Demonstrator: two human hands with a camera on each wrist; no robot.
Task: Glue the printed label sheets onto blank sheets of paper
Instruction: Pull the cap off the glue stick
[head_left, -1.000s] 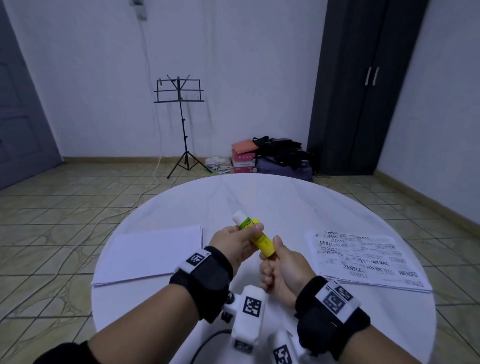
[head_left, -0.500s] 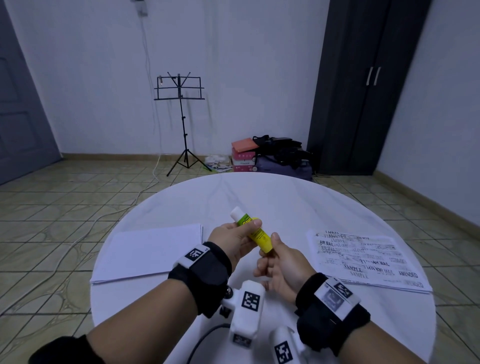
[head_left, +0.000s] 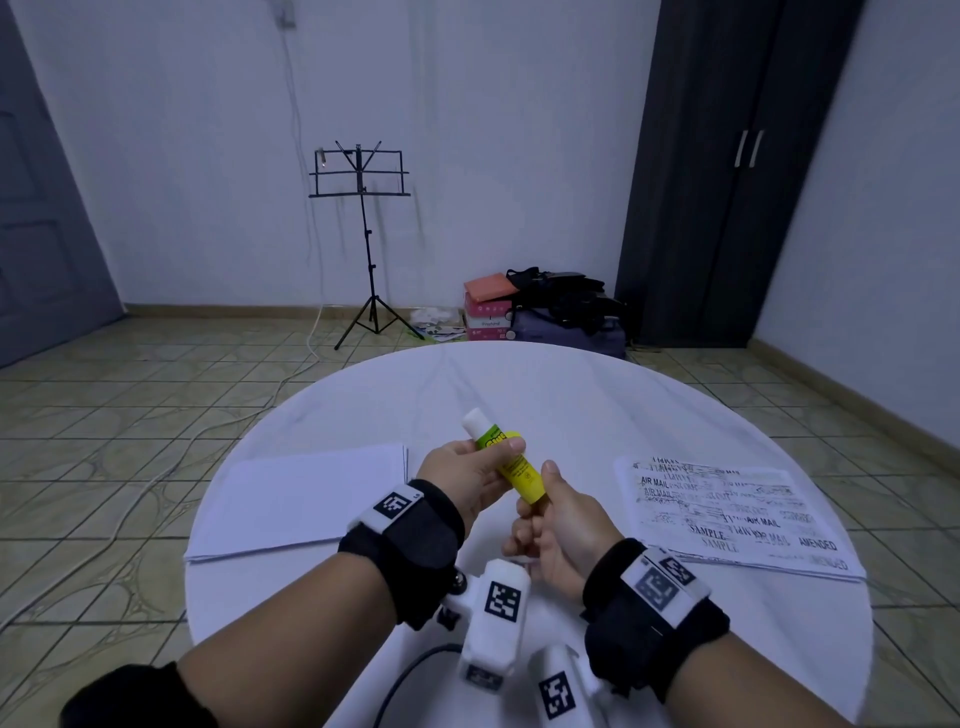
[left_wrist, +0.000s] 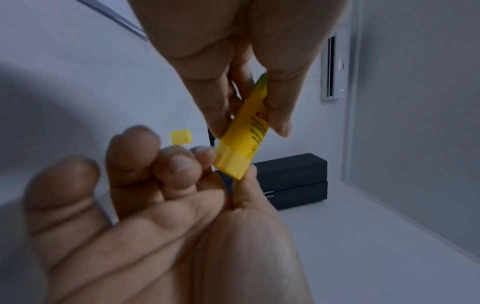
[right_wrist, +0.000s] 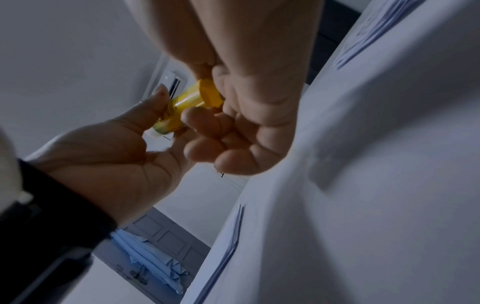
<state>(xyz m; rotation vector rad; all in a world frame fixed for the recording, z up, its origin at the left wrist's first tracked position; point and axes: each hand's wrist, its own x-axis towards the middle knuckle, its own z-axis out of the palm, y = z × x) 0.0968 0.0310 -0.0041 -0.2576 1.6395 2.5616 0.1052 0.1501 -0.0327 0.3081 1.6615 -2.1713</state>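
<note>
Zero sheets glued; left hand grips glue stick, right hand pinches its base; blank sheets left, label sheets right, untouched.

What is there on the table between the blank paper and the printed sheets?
In the head view, the two hands hold a yellow glue stick above bare white table between the blank paper and the printed sheets.
</note>
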